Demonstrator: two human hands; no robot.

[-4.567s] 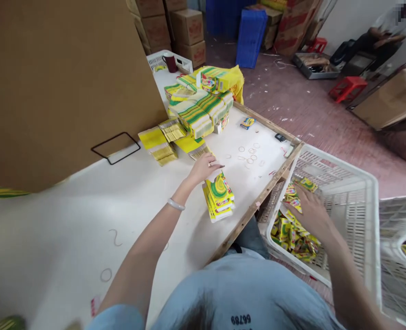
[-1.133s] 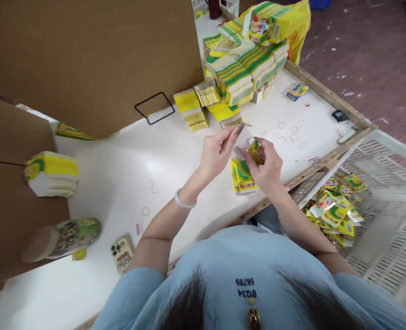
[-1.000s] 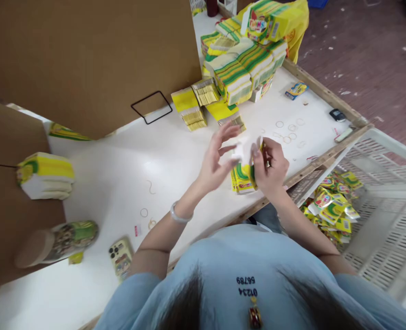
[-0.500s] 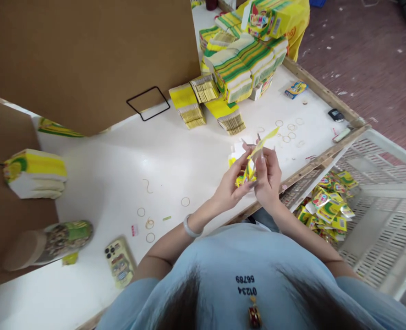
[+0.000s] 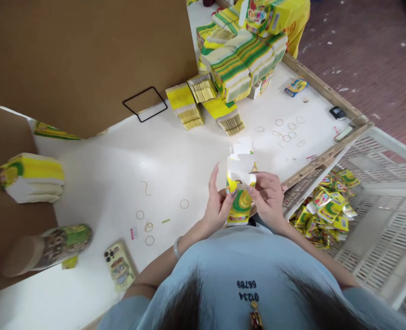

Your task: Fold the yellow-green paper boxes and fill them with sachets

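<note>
Close to my body, between my two hands, is a small yellow and green cardboard carton [image 5: 240,208] with its white inner flaps turned up at the far end. My left hand [image 5: 218,204] grips its left side, thumb on the front face and index finger pointing away. With thumb and fingertips, my right hand [image 5: 268,195] pinches the carton's right edge by a white flap. More white flaps show just beyond the carton, and whether they belong to another carton I cannot tell.
Bundled flat cartons [image 5: 232,68] are stacked at the back. Rubber bands [image 5: 286,138] lie scattered on the white table [image 5: 113,183]. A phone [image 5: 120,266], a jar [image 5: 67,240] and brown cardboard [image 5: 86,59] are to the left. At right, a white crate [image 5: 378,206] holds folded cartons [image 5: 326,204].
My hands have moved apart slightly and nearer my body. A yellow piece held up edge-on before now shows as an opened-out carton with its printed face and white flaps visible.
</note>
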